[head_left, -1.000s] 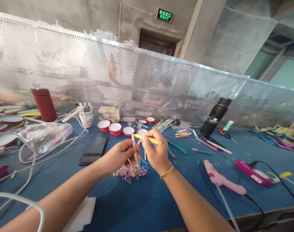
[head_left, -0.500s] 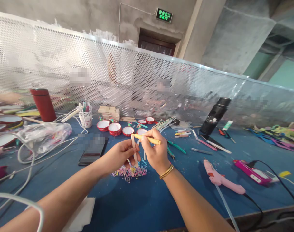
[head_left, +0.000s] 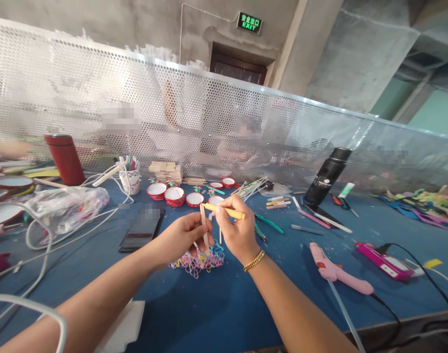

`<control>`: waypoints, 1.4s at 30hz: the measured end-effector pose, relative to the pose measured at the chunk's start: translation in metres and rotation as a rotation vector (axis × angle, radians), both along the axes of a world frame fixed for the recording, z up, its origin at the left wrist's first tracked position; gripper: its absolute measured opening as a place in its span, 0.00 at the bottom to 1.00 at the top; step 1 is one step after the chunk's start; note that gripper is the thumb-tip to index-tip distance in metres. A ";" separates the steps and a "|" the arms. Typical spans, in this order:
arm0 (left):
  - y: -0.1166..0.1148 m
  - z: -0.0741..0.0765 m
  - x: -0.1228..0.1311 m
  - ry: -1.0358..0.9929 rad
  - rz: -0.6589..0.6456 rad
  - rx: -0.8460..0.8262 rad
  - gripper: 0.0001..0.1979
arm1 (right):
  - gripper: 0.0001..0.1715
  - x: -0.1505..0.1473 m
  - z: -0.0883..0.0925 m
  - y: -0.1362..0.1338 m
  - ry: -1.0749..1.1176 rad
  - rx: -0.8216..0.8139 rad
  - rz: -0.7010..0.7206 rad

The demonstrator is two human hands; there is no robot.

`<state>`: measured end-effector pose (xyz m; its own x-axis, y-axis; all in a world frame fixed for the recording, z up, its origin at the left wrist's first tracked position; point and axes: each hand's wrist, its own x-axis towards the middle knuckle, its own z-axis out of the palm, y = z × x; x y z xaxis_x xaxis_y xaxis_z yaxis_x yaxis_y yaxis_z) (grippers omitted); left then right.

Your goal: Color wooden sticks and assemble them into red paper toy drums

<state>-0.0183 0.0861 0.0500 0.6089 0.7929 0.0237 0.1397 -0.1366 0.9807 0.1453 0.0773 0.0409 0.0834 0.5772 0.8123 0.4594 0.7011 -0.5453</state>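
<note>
My left hand (head_left: 189,233) pinches a flat wooden craft stick (head_left: 203,225), held nearly upright. In my right hand (head_left: 238,228) is a yellow marker (head_left: 227,211), its tip at the top end of the stick. Below my left hand lies a tangled heap of pastel rubber bands (head_left: 197,262), partly covered by the fingers. Just beyond the hands stand small red-rimmed drums with white faces (head_left: 174,195). Green-handled pliers (head_left: 270,223) rest to the right of my right hand.
A phone (head_left: 143,229) and white cables (head_left: 43,245) are on the left, near a red flask (head_left: 65,159). To the right lie a pink glue gun (head_left: 341,277), a magenta device (head_left: 383,262) and a black bottle (head_left: 325,179). A perforated metal screen (head_left: 194,117) stands behind the table.
</note>
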 end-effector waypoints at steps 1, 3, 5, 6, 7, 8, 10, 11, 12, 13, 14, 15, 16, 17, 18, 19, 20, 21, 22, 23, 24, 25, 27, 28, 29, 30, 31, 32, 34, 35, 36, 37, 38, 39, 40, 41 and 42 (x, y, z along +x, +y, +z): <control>0.000 0.000 0.000 0.000 0.002 0.001 0.15 | 0.07 0.000 0.000 0.000 -0.002 -0.003 0.003; -0.001 0.001 0.000 -0.001 0.005 0.001 0.15 | 0.07 0.000 0.000 0.000 0.002 -0.005 0.006; -0.001 0.001 0.000 0.000 0.004 -0.002 0.15 | 0.06 0.000 0.000 0.000 0.012 -0.004 0.006; 0.000 0.001 0.001 0.001 0.004 -0.002 0.16 | 0.06 0.001 0.000 0.000 0.016 -0.004 0.006; 0.000 0.001 0.001 0.002 0.003 -0.002 0.16 | 0.06 0.001 0.000 0.000 0.017 -0.005 0.006; 0.000 0.001 0.000 0.004 0.002 -0.001 0.16 | 0.06 0.001 0.000 0.000 0.014 -0.006 0.009; 0.000 0.000 0.000 0.005 0.001 0.002 0.16 | 0.07 0.000 -0.001 0.000 0.006 -0.008 0.015; 0.000 0.000 0.000 0.005 0.002 0.004 0.16 | 0.07 0.000 -0.001 0.000 0.003 -0.007 0.015; 0.000 0.000 0.000 0.005 0.002 0.004 0.15 | 0.07 0.000 -0.001 0.000 0.003 -0.006 0.012; 0.000 0.000 0.000 0.006 0.003 0.005 0.15 | 0.07 0.000 -0.001 0.000 0.005 -0.004 0.008; 0.000 0.000 0.000 0.007 0.003 0.005 0.15 | 0.06 0.000 -0.001 0.000 0.008 -0.003 0.005; 0.000 0.000 0.000 0.009 0.003 0.004 0.15 | 0.06 0.000 -0.001 0.000 0.010 -0.004 0.005; 0.000 0.001 0.000 0.011 0.003 0.003 0.14 | 0.06 0.001 -0.001 0.001 0.010 -0.006 0.008; 0.000 0.001 0.000 0.011 0.003 0.005 0.14 | 0.07 0.001 -0.001 0.001 0.009 -0.008 0.012; 0.000 0.001 -0.001 0.010 0.003 0.007 0.14 | 0.07 0.001 -0.001 0.001 0.008 -0.010 0.015; 0.000 0.001 -0.001 0.009 0.003 0.010 0.14 | 0.07 0.001 -0.001 0.001 0.008 -0.010 0.015; 0.000 0.001 -0.001 0.009 0.002 0.012 0.14 | 0.07 0.001 -0.001 0.000 0.011 -0.009 0.013; 0.000 0.001 -0.001 0.010 0.002 0.013 0.13 | 0.07 0.001 -0.001 0.000 0.015 -0.008 0.009; 0.000 0.001 -0.001 0.011 0.001 0.013 0.13 | 0.06 0.001 -0.001 0.000 0.020 -0.009 0.005; 0.000 0.001 -0.001 0.014 0.000 0.011 0.13 | 0.06 0.001 0.000 0.000 0.023 -0.010 0.003; 0.000 0.001 0.000 0.015 0.000 0.010 0.13 | 0.06 0.001 0.000 0.000 0.024 -0.011 0.002; 0.000 0.001 0.000 0.014 0.000 0.009 0.13 | 0.06 0.001 0.000 0.000 0.023 -0.011 0.001; 0.001 0.000 -0.001 0.012 -0.001 0.011 0.13 | 0.07 0.001 0.000 0.000 0.014 -0.005 0.001; 0.001 0.000 -0.001 0.013 -0.002 0.012 0.13 | 0.07 0.001 0.000 0.000 0.009 -0.002 0.000; 0.001 0.000 -0.001 0.013 -0.002 0.012 0.13 | 0.07 0.001 0.000 0.000 0.007 0.000 -0.002; 0.002 0.000 -0.001 0.012 -0.002 0.010 0.13 | 0.07 0.001 0.000 0.000 0.007 0.001 -0.004; 0.002 -0.001 -0.001 0.011 -0.003 0.009 0.13 | 0.07 0.001 0.000 0.000 0.010 0.003 -0.006; 0.002 -0.001 -0.001 0.009 -0.003 0.007 0.13 | 0.07 0.001 0.000 0.000 0.014 0.003 -0.009; 0.003 -0.002 -0.001 0.007 -0.001 0.007 0.13 | 0.06 0.001 0.001 0.000 0.017 0.000 -0.011; 0.003 -0.002 -0.001 0.007 -0.002 0.010 0.13 | 0.06 0.001 0.001 0.000 0.015 -0.002 -0.009; 0.003 -0.002 -0.001 0.007 -0.003 0.014 0.13 | 0.06 0.000 0.001 0.000 0.010 -0.004 -0.006; 0.003 -0.003 -0.001 0.006 -0.003 0.017 0.13 | 0.06 0.000 0.001 -0.001 0.005 -0.005 -0.004; 0.003 -0.003 -0.001 0.004 -0.004 0.021 0.13 | 0.06 0.000 0.001 0.000 0.000 -0.005 -0.003; 0.003 -0.003 -0.001 0.002 -0.006 0.023 0.13 | 0.06 0.000 0.000 0.000 -0.001 -0.004 -0.004; 0.003 -0.003 -0.001 0.001 -0.006 0.023 0.13 | 0.07 0.000 0.000 0.000 0.000 -0.003 -0.005; 0.003 -0.003 -0.001 0.002 -0.005 0.020 0.13 | 0.07 0.001 0.000 0.000 0.005 -0.004 -0.008; 0.003 -0.004 -0.001 0.002 -0.005 0.016 0.13 | 0.07 0.001 0.000 0.001 0.012 -0.003 -0.011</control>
<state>-0.0195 0.0889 0.0465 0.6127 0.7895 0.0350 0.1413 -0.1530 0.9781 0.1462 0.0778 0.0407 0.0994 0.5789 0.8093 0.4601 0.6944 -0.5533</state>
